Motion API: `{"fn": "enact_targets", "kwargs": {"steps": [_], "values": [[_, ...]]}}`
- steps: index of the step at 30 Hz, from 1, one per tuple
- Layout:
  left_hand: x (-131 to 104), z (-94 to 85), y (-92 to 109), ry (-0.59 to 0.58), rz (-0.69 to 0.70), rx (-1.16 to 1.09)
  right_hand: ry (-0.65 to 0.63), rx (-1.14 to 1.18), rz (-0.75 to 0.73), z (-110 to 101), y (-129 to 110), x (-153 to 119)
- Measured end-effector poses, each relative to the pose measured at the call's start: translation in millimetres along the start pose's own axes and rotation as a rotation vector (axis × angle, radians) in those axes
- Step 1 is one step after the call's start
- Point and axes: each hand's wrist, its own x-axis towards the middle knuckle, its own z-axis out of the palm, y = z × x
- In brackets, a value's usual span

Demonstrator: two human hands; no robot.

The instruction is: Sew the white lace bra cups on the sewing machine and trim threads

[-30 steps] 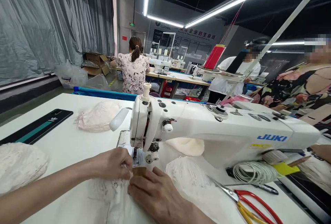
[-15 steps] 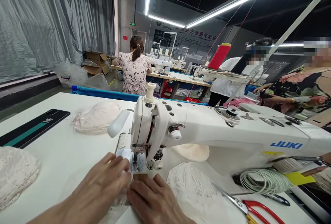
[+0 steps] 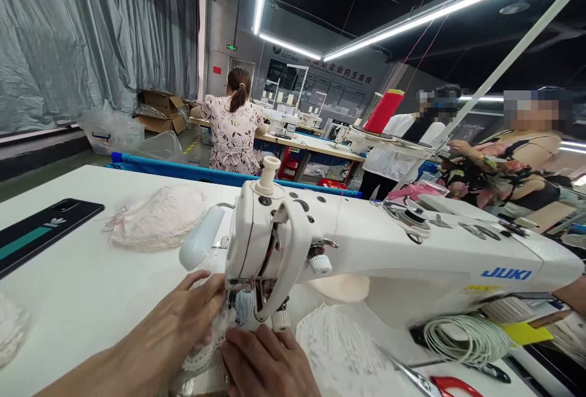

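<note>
A strip of white lace (image 3: 201,357) runs beneath the needle area of the white sewing machine (image 3: 366,226). My left hand (image 3: 178,317) is at the left of the presser foot, its fingers bent and closed on the lace. On the near side of the needle, my right hand (image 3: 270,360) has its fingers pressed together on the lace edge; its fingertips are partly hidden. To the right of it lies a gathered white lace piece (image 3: 334,336). A cream cup-shaped piece (image 3: 343,287) rests under the machine's arm.
Left on the table are a black phone (image 3: 46,229), a lace cup (image 3: 160,217) and another lace piece (image 3: 11,330). Red-handled scissors (image 3: 425,378) and a coil of pale cord (image 3: 467,339) lie right. A person (image 3: 235,125) sits ahead; others stand at the right.
The lace now shows under the needle area and beyond the left hand. My left hand has shifted slightly left, and the right has moved slightly down. The camera view has tilted a little.
</note>
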Motion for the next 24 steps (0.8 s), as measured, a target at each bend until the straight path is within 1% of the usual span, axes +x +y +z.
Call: {"fn": "enact_targets", "kwargs": {"steps": [2,4,6,8,13,15,20,24], "values": [[0.5,2.9,-2.4,-0.025,0.078,0.046,-0.013,-0.011,0.014,0.9,-0.3,-2.1],[-0.3,9.0,-5.3,-0.007,0.191,0.157,-0.020,-0.018,0.011,0.4,-0.6,-3.0],[-3.4,16.5,-8.3,0.053,0.316,0.309,-0.001,-0.015,-0.004,-1.2,-0.7,-2.8],[-9.4,22.8,-10.4,0.115,0.407,0.428,0.024,0.004,-0.021,-3.2,-0.8,-2.1],[-28.8,28.5,-8.7,0.234,0.537,0.500,0.069,0.052,-0.019,-7.5,-2.9,0.9],[-32.4,29.6,-7.2,0.260,0.562,0.517,0.086,0.050,-0.011,-8.5,-3.6,2.6],[-30.7,34.9,-6.3,0.287,0.528,0.530,0.113,0.044,-0.013,-9.5,-3.3,4.5],[-30.0,33.2,-2.9,0.296,0.534,0.529,0.111,0.021,0.010,-7.3,-5.0,3.8]]}}
